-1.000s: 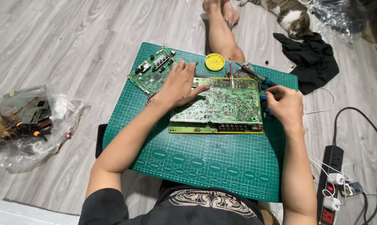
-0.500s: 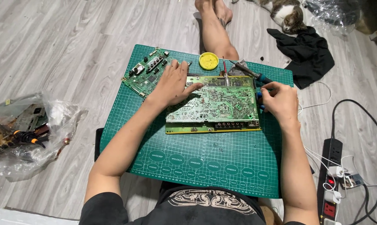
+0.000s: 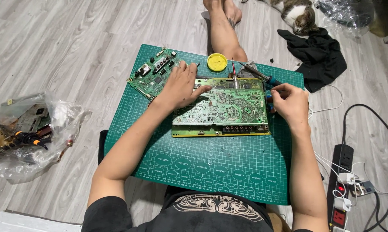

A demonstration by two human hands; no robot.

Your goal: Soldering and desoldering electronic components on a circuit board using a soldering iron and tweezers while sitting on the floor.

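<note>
A large green circuit board (image 3: 228,107) lies solder side up on a green cutting mat (image 3: 211,167). My left hand (image 3: 180,86) rests flat on the board's upper left corner, fingers spread. My right hand (image 3: 290,104) sits at the board's right edge, fingers curled around a blue-handled tool (image 3: 268,102) that is mostly hidden. A soldering iron (image 3: 262,77) with a blue grip lies just above that hand. A thin probe (image 3: 234,71) stands at the board's top edge.
A smaller circuit board (image 3: 153,75) and a yellow round tin (image 3: 217,62) lie on the mat's far side. A plastic bag of parts (image 3: 26,133) is on the left, a power strip (image 3: 342,184) with cables on the right. Beyond are my leg (image 3: 222,25), a black cloth (image 3: 318,58) and a cat (image 3: 299,13).
</note>
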